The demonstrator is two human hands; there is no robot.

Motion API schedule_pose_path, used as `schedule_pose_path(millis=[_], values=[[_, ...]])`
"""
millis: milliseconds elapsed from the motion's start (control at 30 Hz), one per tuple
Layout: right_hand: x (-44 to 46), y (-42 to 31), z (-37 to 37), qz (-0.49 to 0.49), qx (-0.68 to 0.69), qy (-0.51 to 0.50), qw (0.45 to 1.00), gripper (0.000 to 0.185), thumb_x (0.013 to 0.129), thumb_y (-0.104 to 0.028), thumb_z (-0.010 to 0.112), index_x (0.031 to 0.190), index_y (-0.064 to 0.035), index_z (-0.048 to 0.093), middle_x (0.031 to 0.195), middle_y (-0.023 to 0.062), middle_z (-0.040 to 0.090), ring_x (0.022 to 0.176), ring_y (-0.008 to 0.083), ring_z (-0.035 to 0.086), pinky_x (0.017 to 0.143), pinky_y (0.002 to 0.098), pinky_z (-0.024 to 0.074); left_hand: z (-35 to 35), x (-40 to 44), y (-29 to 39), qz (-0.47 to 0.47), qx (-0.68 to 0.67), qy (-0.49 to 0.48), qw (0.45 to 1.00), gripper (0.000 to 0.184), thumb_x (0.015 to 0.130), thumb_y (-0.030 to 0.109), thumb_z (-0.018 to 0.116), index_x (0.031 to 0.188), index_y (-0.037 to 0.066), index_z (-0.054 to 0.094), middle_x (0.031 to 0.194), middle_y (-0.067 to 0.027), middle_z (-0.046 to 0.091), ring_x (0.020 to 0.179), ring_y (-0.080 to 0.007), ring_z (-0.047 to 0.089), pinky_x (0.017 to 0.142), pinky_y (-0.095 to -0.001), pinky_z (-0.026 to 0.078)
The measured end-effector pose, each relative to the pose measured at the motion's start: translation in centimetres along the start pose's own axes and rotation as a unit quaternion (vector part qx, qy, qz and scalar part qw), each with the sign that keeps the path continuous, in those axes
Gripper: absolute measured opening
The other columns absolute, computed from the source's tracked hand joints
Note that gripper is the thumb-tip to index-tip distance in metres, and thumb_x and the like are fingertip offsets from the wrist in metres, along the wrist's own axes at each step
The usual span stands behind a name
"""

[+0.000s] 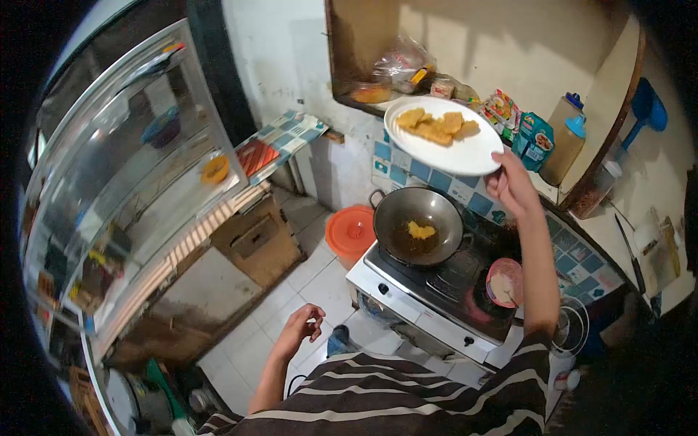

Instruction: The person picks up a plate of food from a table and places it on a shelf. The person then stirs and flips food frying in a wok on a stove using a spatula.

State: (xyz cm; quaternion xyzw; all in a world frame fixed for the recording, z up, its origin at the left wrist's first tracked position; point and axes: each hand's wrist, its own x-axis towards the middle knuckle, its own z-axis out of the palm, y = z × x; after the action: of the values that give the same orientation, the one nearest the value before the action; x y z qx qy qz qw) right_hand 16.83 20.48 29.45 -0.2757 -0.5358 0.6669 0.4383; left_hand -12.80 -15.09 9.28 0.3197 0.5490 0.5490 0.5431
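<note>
Blue and white tiles (465, 192) cover the wall behind the stove (414, 301), and from my distant seat I look down on all of it through the head camera. My right hand (515, 187) is closed on the edge of a white plate (465, 158): the thumb seems to lie over the rim, and the other fingers are curled lower, partly hidden from me. Out to the left of this grip the plate reaches over the far side of the stove, with several golden fried pieces (434, 131) on its farther half. Below and to the left of the grip is a dark pan (440, 208), with one small fried piece (420, 230) inside it. Nearer to my body than the grip, a pink bowl (511, 269) sits on the stove. My left hand (298, 330) is well apart, above the floor (273, 327), fingers loosely bent and with nothing in them.

I judge the plate to be stiff and rather light, but the load far from the grip should pull on the wrist. Its rim may be slippery if oil is on it. For me the best hold is thumb on top, fingers spread deeper underneath. The fried pieces look crisp outside, probably fragile, and could slide if the plate tips.
</note>
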Motion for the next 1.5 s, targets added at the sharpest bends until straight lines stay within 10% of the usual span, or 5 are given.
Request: schedule_pose_path(millis=[667, 1033, 1200, 1500], values=[[21.6, 1.2, -3.0, 0.018, 0.078, 0.155, 0.985, 0.030, 0.093, -0.018, 0.050, 0.116, -0.0013, 0.043, 0.091, 0.0156, 0.058, 0.073, 0.0203, 0.060, 0.059, 0.0316, 0.0545, -10.6, 26.0, 7.6, -0.098, 0.060, -0.221, 0.968, 0.037, 0.094, 0.039, 0.041, 0.091, 0.003, 0.052, 0.069, 0.0002, 0.040, 0.052, -0.0090, 0.039, 0.046, -0.0223, 0.031], [16.4, 0.4, 0.1, -0.003, 0.035, 0.158, 0.987, 0.037, 0.092, -0.023, 0.056, 0.119, -0.0041, 0.039, 0.077, 0.0115, 0.058, 0.071, 0.0194, 0.064, 0.060, 0.0275, 0.0574, -7.9, 29.2, 7.8, -0.088, 0.076, -0.242, 0.963, 0.039, 0.094, 0.042, 0.039, 0.087, 0.005, 0.050, 0.066, 0.0010, 0.040, 0.051, -0.0087, 0.040, 0.046, -0.0223, 0.031], [7.0, 1.1, 6.5, -0.070, -0.230, 0.224, 0.944, 0.027, 0.093, -0.031, 0.052, 0.099, -0.0060, 0.044, 0.067, 0.0035, 0.052, 0.054, 0.0103, 0.049, 0.044, 0.0213, 0.0354, -7.7, 29.7, 6.6, -0.117, 0.043, -0.206, 0.971, 0.030, 0.096, 0.033, 0.042, 0.080, 0.008, 0.046, 0.066, 0.0021, 0.040, 0.049, -0.0064, 0.037, 0.044, -0.0205, 0.028], [-11.4, 18.7, 5.1, 0.082, -0.186, 0.354, 0.913, 0.025, 0.098, -0.019, 0.042, 0.079, -0.0042, 0.047, 0.067, 0.0035, 0.051, 0.053, 0.0092, 0.047, 0.045, 0.0233, 0.0389, -5.7, 30.5, 3.8, -0.161, 0.086, -0.264, 0.947, 0.031, 0.097, 0.031, 0.045, 0.073, 0.010, 0.041, 0.055, 0.0047, 0.033, 0.046, -0.0047, 0.031, 0.043, -0.0206, 0.024]])
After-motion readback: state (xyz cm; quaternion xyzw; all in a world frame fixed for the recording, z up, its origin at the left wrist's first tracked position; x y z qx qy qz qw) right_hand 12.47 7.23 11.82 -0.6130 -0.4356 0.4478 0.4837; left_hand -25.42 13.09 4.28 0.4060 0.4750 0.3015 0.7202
